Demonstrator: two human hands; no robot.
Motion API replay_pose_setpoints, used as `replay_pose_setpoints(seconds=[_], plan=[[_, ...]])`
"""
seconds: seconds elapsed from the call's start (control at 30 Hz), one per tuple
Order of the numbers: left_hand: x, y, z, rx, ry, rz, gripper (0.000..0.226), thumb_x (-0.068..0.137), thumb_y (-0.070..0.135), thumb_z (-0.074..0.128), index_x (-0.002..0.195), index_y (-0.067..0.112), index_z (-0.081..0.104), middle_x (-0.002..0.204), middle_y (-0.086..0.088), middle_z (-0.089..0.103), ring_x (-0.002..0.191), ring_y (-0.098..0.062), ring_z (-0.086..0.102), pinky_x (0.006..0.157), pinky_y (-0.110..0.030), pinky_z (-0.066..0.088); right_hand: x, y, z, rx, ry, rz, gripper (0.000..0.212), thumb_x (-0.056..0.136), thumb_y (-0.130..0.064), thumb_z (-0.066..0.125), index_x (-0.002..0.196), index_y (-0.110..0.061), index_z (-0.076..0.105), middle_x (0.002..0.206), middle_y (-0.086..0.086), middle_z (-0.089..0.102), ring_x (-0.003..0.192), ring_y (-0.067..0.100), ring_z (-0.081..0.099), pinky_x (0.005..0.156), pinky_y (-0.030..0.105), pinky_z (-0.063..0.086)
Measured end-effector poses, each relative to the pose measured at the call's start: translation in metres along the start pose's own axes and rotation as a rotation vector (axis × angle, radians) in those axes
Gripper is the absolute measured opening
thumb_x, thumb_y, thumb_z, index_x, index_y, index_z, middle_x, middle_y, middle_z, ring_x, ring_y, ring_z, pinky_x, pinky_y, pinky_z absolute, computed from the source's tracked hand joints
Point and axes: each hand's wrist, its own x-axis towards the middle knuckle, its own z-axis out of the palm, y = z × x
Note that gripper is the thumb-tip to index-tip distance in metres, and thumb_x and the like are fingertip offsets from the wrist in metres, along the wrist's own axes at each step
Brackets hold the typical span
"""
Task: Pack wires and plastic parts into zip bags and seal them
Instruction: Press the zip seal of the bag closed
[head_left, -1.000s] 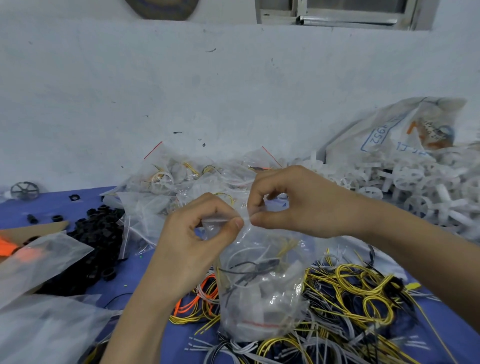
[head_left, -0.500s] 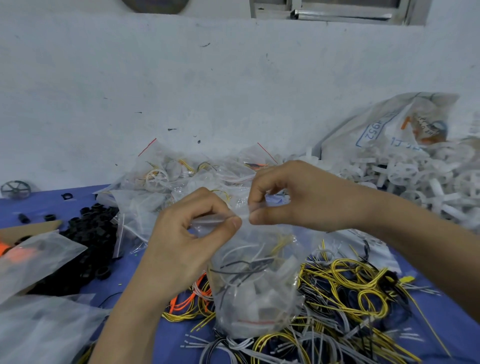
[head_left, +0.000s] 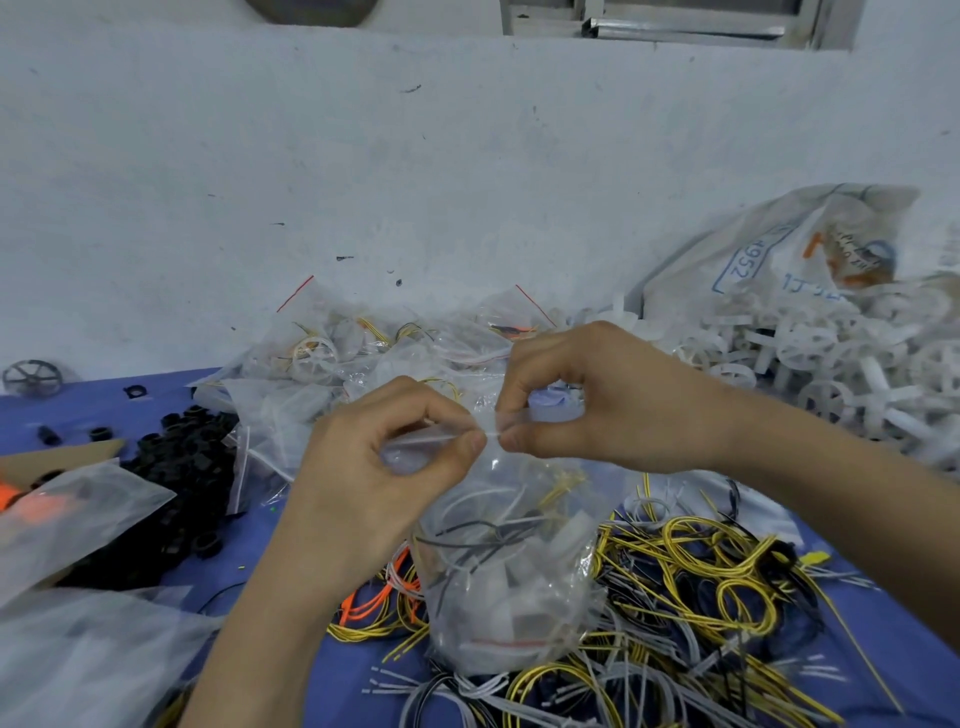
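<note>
Left hand (head_left: 374, 467) edged along zip bag (head_left: 509, 571) toward right hand (head_left: 597, 400).

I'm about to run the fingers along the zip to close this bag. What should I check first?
1. Left hand pinches the zip strip of the zip bag: ok.
2. Right hand pinches the strip right beside the left: ok.
3. Wires and white plastic parts sit low in the bag, below the strip: ok.
4. No wire end is caught in the strip: cannot tell, as the plastic there is blurred.
5. Strip is pressed shut along its length: cannot tell.
6. Bag bottom rests on the loose wires on the table: ok.
</note>
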Motion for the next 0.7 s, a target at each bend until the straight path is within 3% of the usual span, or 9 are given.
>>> replay_pose_setpoints(seconds=[0.13,0.37,0.53,0.7], plan=[[-0.001,0.009,0.003,0.119,0.015,0.095,0.009,0.075,0.017,0.068,0.069,0.024,0.065,0.075,0.011,0.061,0.076,-0.007,0.060,0.068,-0.016,0.041,-0.001,0.000,0.002,-0.050,0.038,-0.046,0.012,0.077,-0.003,0.072,0.072,-0.014,0.070,0.074,-0.008,0.063,0.072,0.002,0.057,0.073,0.014,0.040],[-0.002,0.011,0.001,0.100,0.042,0.058,0.010,0.075,0.020,0.065,0.066,0.020,0.061,0.073,0.008,0.058,0.073,-0.011,0.057,0.067,-0.020,0.041,-0.007,0.005,-0.001,-0.101,0.084,-0.040,0.004,0.082,-0.015,0.072,0.079,-0.013,0.071,0.079,-0.005,0.066,0.079,0.009,0.060,0.078,0.030,0.045],[-0.005,0.016,0.003,0.372,-0.004,0.147,0.011,0.080,0.031,0.057,0.073,0.024,0.062,0.079,0.013,0.058,0.073,-0.008,0.058,0.065,-0.030,0.044,-0.014,0.002,0.007,-0.213,0.108,-0.106,0.004,0.083,-0.011,0.069,0.079,-0.010,0.070,0.078,-0.001,0.064,0.079,0.017,0.056,0.073,0.026,0.041],[-0.005,0.018,0.001,0.302,0.002,0.140,0.012,0.078,0.017,0.064,0.068,0.020,0.059,0.075,0.010,0.056,0.070,-0.010,0.055,0.065,-0.026,0.040,-0.018,0.004,0.001,-0.139,0.126,-0.019,0.005,0.081,-0.016,0.073,0.077,-0.014,0.070,0.079,-0.007,0.065,0.081,0.010,0.056,0.078,0.013,0.036]])
